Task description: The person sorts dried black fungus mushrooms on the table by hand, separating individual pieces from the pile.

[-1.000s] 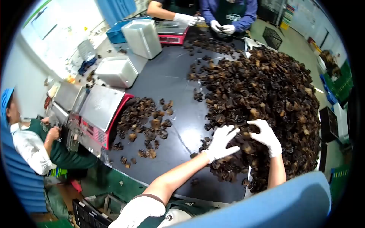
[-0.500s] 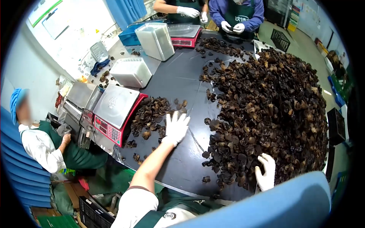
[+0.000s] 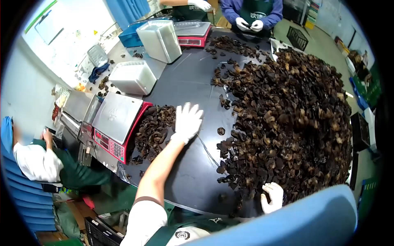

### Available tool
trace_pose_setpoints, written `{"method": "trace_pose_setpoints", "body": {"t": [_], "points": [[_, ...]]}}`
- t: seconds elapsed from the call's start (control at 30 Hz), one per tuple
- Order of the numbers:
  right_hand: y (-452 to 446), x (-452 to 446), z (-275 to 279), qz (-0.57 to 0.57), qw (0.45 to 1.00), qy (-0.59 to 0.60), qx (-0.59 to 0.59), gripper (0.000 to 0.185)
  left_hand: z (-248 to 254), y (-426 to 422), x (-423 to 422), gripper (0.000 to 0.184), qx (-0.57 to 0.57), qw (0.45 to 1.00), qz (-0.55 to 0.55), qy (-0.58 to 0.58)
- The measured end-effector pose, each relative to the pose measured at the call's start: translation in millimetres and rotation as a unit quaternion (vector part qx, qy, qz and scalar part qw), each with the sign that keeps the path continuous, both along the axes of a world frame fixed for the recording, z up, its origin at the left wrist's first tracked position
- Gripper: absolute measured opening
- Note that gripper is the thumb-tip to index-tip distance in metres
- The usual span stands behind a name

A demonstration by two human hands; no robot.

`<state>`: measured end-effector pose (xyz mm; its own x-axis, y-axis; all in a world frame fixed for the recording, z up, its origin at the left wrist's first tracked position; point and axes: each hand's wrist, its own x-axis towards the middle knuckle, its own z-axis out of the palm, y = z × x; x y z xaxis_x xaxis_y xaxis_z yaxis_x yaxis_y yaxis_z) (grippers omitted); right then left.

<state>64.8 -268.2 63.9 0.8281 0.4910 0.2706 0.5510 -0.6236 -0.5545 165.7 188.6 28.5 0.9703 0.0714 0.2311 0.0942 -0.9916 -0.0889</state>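
Note:
My left hand point(image 3: 188, 122), in a white glove, reaches over the dark tabletop with its fingers spread and nothing held. Beside it, on the left, lies a small heap of wood ear mushrooms point(image 3: 152, 130), against the red side of a digital scale point(image 3: 118, 117). My right hand point(image 3: 272, 198), also gloved, is at the near edge of a large mound of wood ear mushrooms point(image 3: 287, 123). Its thumb stands apart from slightly bent fingers, and no mushroom shows in it. The blue brim in front cuts off my right wrist.
Stacked clear plastic trays point(image 3: 133, 78) and a taller stack of trays point(image 3: 159, 41) stand beyond the scale. A second scale point(image 3: 193, 33) sits at the far end. Across the table a co-worker in purple sleeves point(image 3: 251, 20) handles something small; another person point(image 3: 39, 160) is at left.
My left hand has moved farther from me, and the loose mushrooms by its fingertips now lie closer to the small heap. My right hand has shifted left. The person at left has leaned away.

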Motion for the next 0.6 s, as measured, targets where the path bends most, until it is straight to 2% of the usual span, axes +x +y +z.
{"method": "trace_pose_setpoints", "body": {"t": [0.07, 0.13, 0.3, 0.37, 0.5, 0.57, 0.6], "points": [[11, 3, 7, 0.018, 1.0, 0.006, -0.018, 0.033, -38, -6, 32, 0.052, 0.018, 0.996, -0.004, 0.088], [10, 5, 7, 0.034, 0.999, 0.01, -0.016, 0.033, -62, -1, 43, 0.052, 0.015, 0.994, 0.034, 0.106], [3, 2, 3, 0.026, 1.0, 0.013, -0.009, 0.032, -54, 35, 2, 0.051, 0.019, 0.983, 0.15, 0.1], [2, 0, -1, 0.03, 0.999, 0.03, -0.005, 0.031, -65, 59, -26, 0.051, 0.083, 0.978, 0.162, 0.103], [6, -4, -4, 0.059, 0.998, 0.016, -0.012, 0.03, -69, 78, -84, 0.05, 0.137, 0.973, 0.158, 0.101], [7, -8, 3, 0.077, 0.997, 0.02, 0.0, 0.03, -26, 56, -110, 0.048, 0.033, 0.973, 0.164, 0.16], [8, -11, 4, 0.078, 0.997, 0.015, 0.003, 0.03, -30, 56, -119, 0.044, 0.041, 0.983, 0.136, 0.119]]}}
